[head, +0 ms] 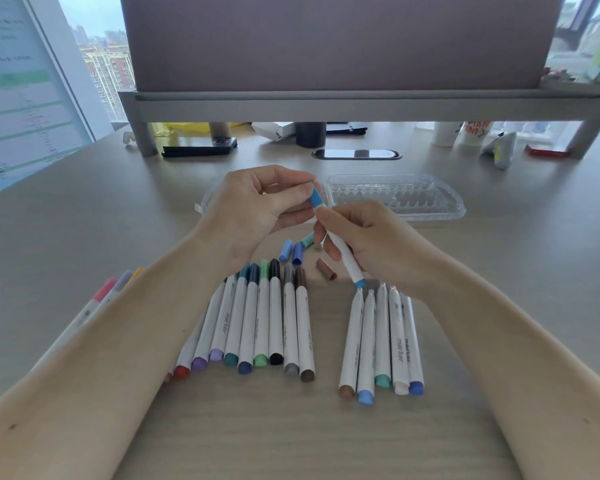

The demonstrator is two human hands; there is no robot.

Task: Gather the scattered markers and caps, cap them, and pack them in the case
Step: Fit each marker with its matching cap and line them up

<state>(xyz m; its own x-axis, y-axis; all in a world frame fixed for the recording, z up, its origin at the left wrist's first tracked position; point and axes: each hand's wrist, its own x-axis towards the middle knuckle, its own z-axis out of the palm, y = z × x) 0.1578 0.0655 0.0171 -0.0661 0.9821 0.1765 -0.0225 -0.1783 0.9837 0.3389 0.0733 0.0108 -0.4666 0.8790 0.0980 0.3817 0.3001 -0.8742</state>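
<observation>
I see the left hand (pixel 260 206) pinching a blue cap (pixel 315 196) against the end of a white marker (pixel 344 259) gripped by the right hand (pixel 373 242), above the middle of the tabletop (pixel 118 220). The clear case (pixel 416 199) lies just beyond, toward the far edge.

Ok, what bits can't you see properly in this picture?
All in the head view:
- The left hand covers the left part of the case, hiding what is there.
- The left forearm covers most of the pink-capped markers; their number is unclear.
- Fingertips of the right hand hide where the blue cap meets the marker, so whether it is seated is unclear.
- The screen text is too blurred to read.
</observation>
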